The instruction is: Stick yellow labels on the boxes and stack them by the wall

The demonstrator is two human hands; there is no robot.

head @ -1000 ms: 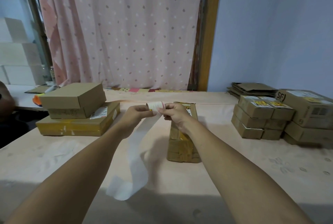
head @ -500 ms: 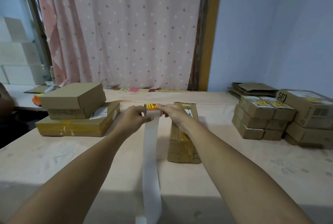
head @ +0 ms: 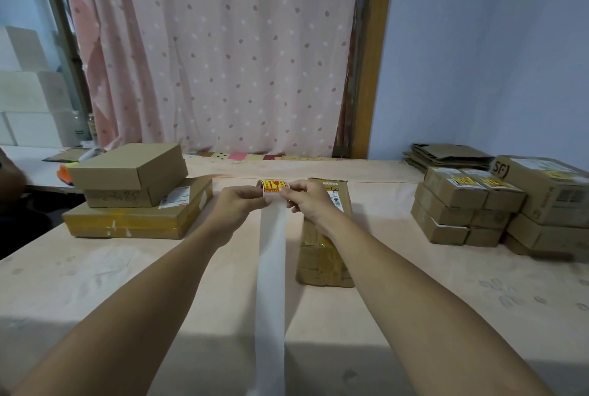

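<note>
- Right now both bare hands are raised over the middle of the peach-coloured cloth-covered table (head: 95,284); between them is a small yellow-and-red printed label (head: 273,186) at the top of a long white paper backing strip (head: 271,284).
- The left hand (head: 237,204) has its fingers curled and pinches the left edge of the strip just under the label; the right hand (head: 307,201) pinches the right edge, its fingertips touching the label's side.
- The strip hangs straight down from the hands towards the near table edge and runs out of view at the bottom.
- Just behind and below the right hand lies a long narrow brown cardboard box wrapped in clear tape (head: 328,255); it lies lengthwise away from the person and has a white shipping slip on top, partly hidden by the hand.
- Off to the left, well apart, a smaller plain brown cardboard box (head: 127,166) sits on a wide flat box banded in yellow tape (head: 137,220).
- At the right, against the pale blue wall (head: 494,44), small brown boxes are stacked in tiers (head: 452,213), the top ones already carrying yellow labels; touching them is a larger carton marked SF (head: 541,191), and flattened cardboard sheets (head: 446,154) lie behind.
- A pink dotted curtain (head: 223,60) hangs behind the table.
</note>
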